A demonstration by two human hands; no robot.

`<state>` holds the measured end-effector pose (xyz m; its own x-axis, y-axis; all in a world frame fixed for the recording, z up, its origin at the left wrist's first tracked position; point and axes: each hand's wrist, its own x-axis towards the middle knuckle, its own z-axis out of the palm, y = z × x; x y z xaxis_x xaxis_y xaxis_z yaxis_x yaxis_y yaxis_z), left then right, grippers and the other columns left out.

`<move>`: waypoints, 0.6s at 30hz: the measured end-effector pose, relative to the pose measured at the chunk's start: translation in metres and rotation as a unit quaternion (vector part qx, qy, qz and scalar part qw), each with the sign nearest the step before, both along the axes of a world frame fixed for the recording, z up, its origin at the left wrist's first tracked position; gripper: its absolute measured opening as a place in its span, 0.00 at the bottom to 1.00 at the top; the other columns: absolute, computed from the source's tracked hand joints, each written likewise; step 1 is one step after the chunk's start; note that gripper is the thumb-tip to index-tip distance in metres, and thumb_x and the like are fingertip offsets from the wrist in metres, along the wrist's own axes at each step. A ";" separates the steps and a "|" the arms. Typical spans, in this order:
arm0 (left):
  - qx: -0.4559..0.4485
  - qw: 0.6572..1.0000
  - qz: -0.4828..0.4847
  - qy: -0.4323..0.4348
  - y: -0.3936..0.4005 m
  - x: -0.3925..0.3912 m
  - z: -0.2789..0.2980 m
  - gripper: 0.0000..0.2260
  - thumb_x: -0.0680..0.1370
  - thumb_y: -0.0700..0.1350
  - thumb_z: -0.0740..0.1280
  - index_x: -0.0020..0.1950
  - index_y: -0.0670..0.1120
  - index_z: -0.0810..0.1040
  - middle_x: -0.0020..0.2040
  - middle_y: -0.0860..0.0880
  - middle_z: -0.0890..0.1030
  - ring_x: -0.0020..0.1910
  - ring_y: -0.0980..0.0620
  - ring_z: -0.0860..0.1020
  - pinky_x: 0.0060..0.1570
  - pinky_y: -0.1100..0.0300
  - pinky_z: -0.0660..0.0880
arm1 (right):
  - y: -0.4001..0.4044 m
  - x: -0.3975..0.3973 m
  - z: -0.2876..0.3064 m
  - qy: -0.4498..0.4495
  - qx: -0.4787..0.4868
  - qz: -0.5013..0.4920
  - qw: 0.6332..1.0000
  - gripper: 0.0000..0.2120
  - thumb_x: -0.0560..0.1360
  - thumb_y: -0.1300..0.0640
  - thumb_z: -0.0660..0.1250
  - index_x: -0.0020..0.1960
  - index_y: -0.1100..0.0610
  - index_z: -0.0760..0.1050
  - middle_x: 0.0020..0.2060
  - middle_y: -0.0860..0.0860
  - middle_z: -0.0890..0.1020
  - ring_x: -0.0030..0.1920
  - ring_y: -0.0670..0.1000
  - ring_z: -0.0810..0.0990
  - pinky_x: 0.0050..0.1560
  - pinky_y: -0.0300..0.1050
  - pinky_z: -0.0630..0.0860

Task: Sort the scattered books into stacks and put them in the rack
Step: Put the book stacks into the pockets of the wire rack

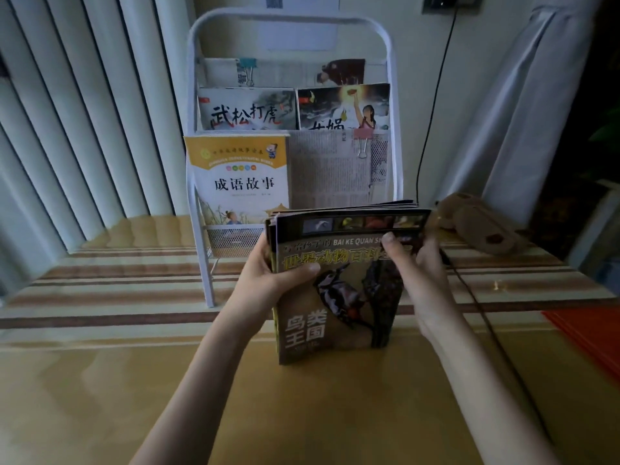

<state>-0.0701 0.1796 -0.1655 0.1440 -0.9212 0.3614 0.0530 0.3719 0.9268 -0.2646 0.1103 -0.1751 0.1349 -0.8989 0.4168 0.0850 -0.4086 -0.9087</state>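
Striped cloth covers the table (110, 297) where a white wire rack (391, 95) stands at the far side against vertical blinds (84, 112). Its top pocket holds clipped newsprint (285, 73); the middle pocket holds two picture books (248, 110) side by side; the bottom pocket holds a yellow storybook (240, 179) on the left and more clipped newsprint (330, 172) on the right. Nearer, a stack of books (339, 290) stands upright on the table, apparently several thin volumes, gripped by the left hand (271, 273) and right hand (419, 263) at either edge.
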 end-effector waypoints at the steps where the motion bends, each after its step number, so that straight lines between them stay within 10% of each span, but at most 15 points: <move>1: 0.010 1.000 0.022 -0.005 -0.001 0.004 -0.004 0.24 0.63 0.40 0.76 0.55 0.51 0.72 0.45 0.53 0.84 0.48 0.49 0.82 0.41 0.59 0.79 | -0.002 0.004 -0.001 0.017 -0.008 -0.001 1.000 0.29 0.65 0.36 0.70 0.61 0.47 0.69 0.55 0.41 0.78 0.57 0.37 0.75 0.59 0.38 0.69; 10: -0.042 0.972 0.229 0.042 -0.018 -0.021 -0.004 0.10 0.68 0.43 0.77 0.44 0.49 0.78 0.39 0.52 0.85 0.41 0.54 0.84 0.43 0.55 0.80 | -0.015 0.033 0.005 -0.027 -0.053 -0.093 0.994 0.22 0.66 0.44 0.69 0.57 0.50 0.71 0.49 0.39 0.77 0.47 0.27 0.74 0.48 0.22 0.69; 18: -0.241 0.940 0.239 0.046 -0.069 -0.013 0.137 0.10 0.68 0.40 0.77 0.42 0.46 0.77 0.38 0.51 0.82 0.39 0.55 0.81 0.43 0.57 0.80 | -0.073 0.039 0.163 -0.085 -0.234 -0.073 0.966 0.24 0.69 0.43 0.72 0.57 0.55 0.71 0.55 0.53 0.79 0.57 0.48 0.79 0.58 0.45 0.76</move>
<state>-0.0834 0.1104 -0.0281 0.5508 -0.4767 0.6851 -0.1543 0.7485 0.6449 -0.2261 0.0374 -0.0119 -0.0850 -0.6102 0.7876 0.1265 -0.7907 -0.5990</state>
